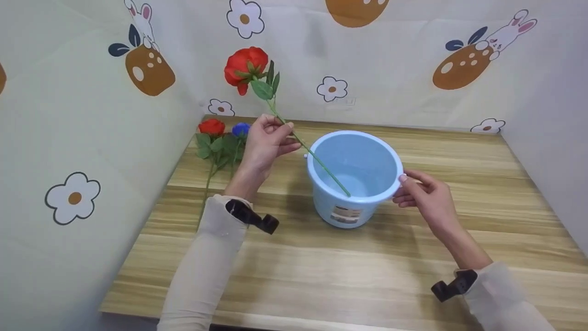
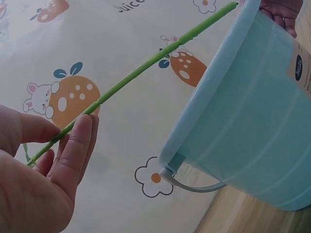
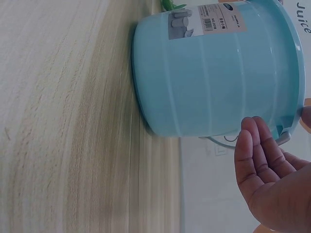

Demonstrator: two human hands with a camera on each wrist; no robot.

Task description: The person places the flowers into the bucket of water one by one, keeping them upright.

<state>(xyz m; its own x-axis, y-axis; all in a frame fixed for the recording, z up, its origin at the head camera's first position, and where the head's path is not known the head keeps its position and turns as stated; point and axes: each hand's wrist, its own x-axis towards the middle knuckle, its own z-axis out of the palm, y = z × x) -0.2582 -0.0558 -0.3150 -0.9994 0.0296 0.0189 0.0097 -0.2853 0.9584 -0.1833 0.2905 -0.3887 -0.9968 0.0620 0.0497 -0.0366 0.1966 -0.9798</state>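
Note:
My left hand (image 1: 268, 143) pinches the green stem of an artificial red rose (image 1: 246, 66) between thumb and fingers. The bloom points up and away to the left, while the stem's bare lower end slants over the mouth of a light blue plastic bucket (image 1: 335, 212). In the left wrist view, the stem tip (image 2: 233, 7) shows at rim height. The bucket stands upright on the wooden table. At its right side, my right hand (image 1: 429, 197) holds the rim, thumb on top and fingers beneath. Those fingers (image 3: 262, 155) lie near the handle joint in the right wrist view.
Another red rose (image 1: 212, 126) and a blue flower (image 1: 240, 129) lie on the table (image 1: 321, 271) at the left, partly behind my left arm. A patterned wall covering (image 1: 386, 64) encloses the back and left sides. The bucket's handle (image 2: 194, 188) hangs down behind it.

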